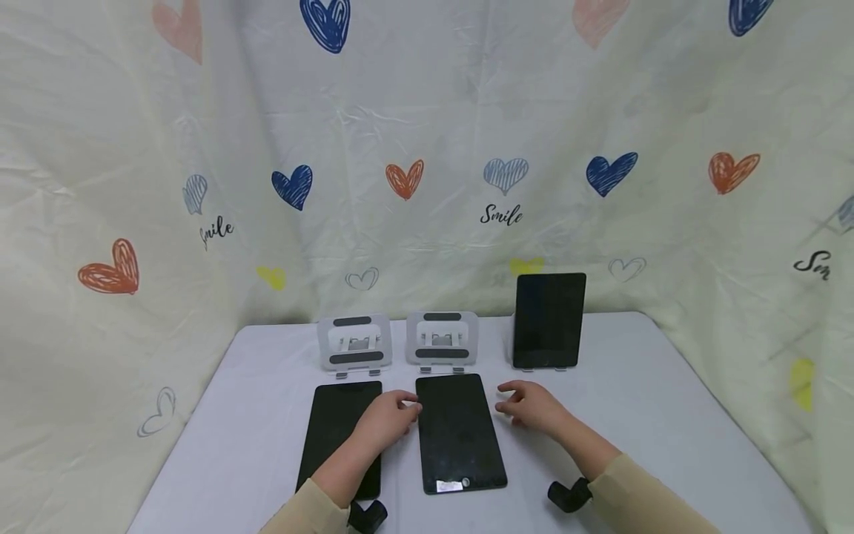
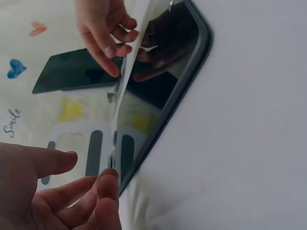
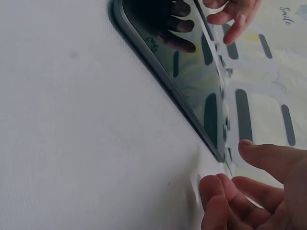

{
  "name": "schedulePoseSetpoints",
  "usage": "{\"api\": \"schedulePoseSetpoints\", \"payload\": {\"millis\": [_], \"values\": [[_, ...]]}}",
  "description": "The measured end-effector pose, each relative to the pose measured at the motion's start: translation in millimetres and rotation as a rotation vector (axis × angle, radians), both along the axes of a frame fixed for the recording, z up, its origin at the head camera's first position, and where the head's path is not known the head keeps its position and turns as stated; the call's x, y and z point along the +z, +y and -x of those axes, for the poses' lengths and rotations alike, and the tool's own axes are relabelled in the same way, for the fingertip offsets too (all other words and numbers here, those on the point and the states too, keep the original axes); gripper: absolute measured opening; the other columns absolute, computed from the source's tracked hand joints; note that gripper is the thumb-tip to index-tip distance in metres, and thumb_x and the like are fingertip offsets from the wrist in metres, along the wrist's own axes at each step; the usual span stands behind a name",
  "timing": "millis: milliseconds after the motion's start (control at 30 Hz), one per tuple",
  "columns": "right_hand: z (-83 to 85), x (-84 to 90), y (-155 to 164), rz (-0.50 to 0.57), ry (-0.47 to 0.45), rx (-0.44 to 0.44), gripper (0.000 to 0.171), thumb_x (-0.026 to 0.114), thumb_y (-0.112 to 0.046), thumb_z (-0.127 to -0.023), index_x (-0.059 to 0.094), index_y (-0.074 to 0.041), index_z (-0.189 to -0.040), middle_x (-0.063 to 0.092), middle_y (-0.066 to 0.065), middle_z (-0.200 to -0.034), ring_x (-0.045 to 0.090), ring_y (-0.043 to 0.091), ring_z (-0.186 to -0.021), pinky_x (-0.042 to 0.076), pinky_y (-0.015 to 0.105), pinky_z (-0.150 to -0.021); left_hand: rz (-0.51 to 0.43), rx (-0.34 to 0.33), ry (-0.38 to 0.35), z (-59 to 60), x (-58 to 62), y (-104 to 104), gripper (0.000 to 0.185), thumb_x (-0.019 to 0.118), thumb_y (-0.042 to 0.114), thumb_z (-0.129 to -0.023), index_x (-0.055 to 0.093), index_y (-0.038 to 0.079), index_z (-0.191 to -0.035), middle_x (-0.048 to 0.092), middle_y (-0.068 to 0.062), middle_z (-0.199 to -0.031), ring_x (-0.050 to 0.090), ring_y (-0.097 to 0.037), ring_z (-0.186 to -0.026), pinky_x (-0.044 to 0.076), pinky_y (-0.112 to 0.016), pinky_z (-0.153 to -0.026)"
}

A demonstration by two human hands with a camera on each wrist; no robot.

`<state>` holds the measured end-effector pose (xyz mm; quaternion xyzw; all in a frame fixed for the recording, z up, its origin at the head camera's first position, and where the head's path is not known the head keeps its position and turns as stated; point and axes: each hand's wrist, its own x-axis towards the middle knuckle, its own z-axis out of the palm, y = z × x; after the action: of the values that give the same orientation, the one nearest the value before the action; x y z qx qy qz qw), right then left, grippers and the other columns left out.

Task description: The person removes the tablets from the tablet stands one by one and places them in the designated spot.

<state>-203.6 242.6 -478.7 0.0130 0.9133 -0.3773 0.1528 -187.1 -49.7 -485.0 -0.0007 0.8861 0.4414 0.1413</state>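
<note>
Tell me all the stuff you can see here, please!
tablets: 3, black; left one and middle one flat on the table, right one upright at the back.
stands: 2 seen empty, grey, back of the table: left stand, middle stand.
table: 1, white, under it all.
curtain: 1, cream with hearts and the word Smile, behind and at both sides.
wrist straps: 2, black, on the forearms: left, right.
sleeves: 2, beige, at the near edge: left, right.
hands: 2, left hand and right hand, either side of the middle tablet, fingers loose.
</note>
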Motion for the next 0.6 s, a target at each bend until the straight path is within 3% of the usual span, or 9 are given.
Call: {"api": "schedulePoseSetpoints", "payload": {"millis": [267, 600], "values": [[0.3, 4.5, 18, 0.029, 0.031, 0.039, 0.041, 0.072, -0.02, -0.092, 0.063, -0.005, -0.129, 0.061, 0.004, -0.09, 0.059, 0.02, -0.069, 0.053, 0.034, -0.063, -0.103, 0.02, 0.036, 8.7, -1.1, 7, 0.027, 0.064, 0.031, -0.097, 0.069, 0.013, -0.117, 0.066, -0.003, -0.075, 0.057, -0.017, -0.059, 0.046, -0.032, -0.054], [8.1, 12.1, 45, 0.029, 0.066, 0.064, 0.045, 0.07, -0.022, -0.094, 0.059, -0.002, -0.133, 0.062, 0.007, -0.097, 0.061, 0.021, -0.075, 0.053, 0.034, -0.066, -0.211, 0.048, 0.064, 22.5, 2.8, 30, 0.032, 0.063, 0.028, -0.098, 0.068, 0.008, -0.122, 0.069, -0.008, -0.089, 0.063, -0.017, -0.071, 0.048, -0.03, -0.059]]}}
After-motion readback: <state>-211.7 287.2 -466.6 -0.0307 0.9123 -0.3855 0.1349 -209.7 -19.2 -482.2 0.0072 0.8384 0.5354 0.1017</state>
